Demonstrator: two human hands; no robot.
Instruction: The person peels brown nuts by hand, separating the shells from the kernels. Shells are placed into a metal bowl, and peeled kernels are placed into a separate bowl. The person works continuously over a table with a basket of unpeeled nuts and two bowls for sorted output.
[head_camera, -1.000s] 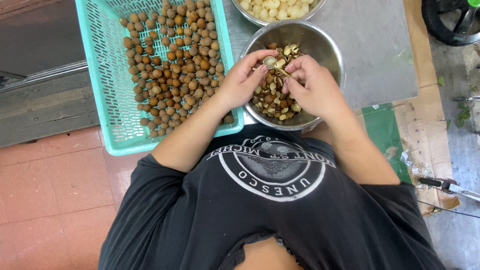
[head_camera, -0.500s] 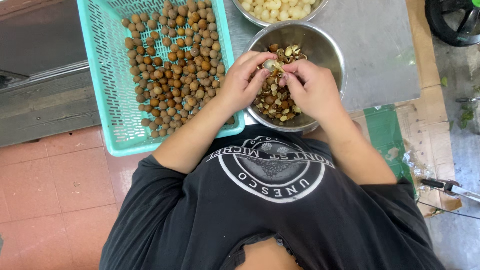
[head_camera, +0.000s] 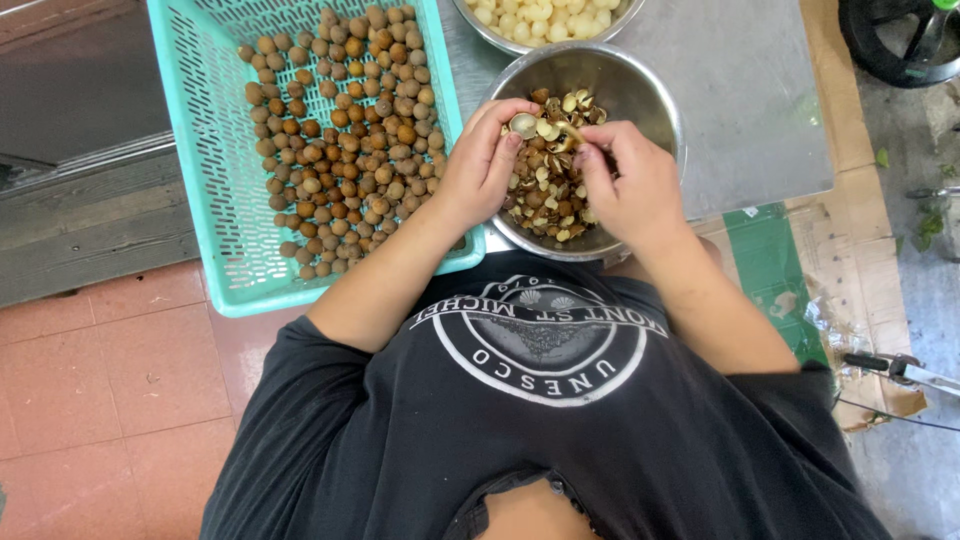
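Two hands meet over a round steel bowl (head_camera: 655, 100) at upper centre of the frame: the left hand (head_camera: 483, 165) pinches a small pale round nut (head_camera: 523, 124) at its fingertips (too round for a long axis to be made out), while the right hand (head_camera: 630, 180) curls its fingers on a thin tool, largely hidden. Bowl holds brown shell fragments (head_camera: 545, 195); a turquoise slotted plastic basket (head_camera: 205, 170) of brown round nuts sits upper left, and a second bowl of pale kernels (head_camera: 545, 20) is cut off at the top edge.

A small round pale peeled nut (head_camera: 523, 125) sat pinched above the shiny steel bowl (head_camera: 650, 95) of brown shell pieces (head_camera: 548, 190).
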